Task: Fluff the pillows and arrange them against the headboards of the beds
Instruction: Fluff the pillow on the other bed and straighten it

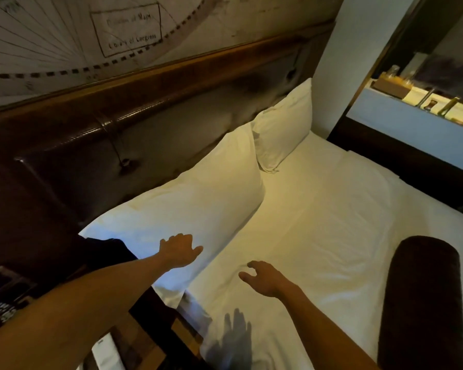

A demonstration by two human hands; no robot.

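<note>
The near pillow (187,204) leans against the brown padded headboard (96,145) at the head of the bed (332,209); a second pillow (284,129) stands beyond it in the corner, their corners touching. The left hand (178,251) rests on the near pillow's lower end, fingers loose and grasping nothing. The right hand (262,277) hovers over the sheet, fingers spread and empty. A dark bolster (422,303) lies to the right.

Glossy leather headboard (96,129), cloth pillows (187,198)
</note>
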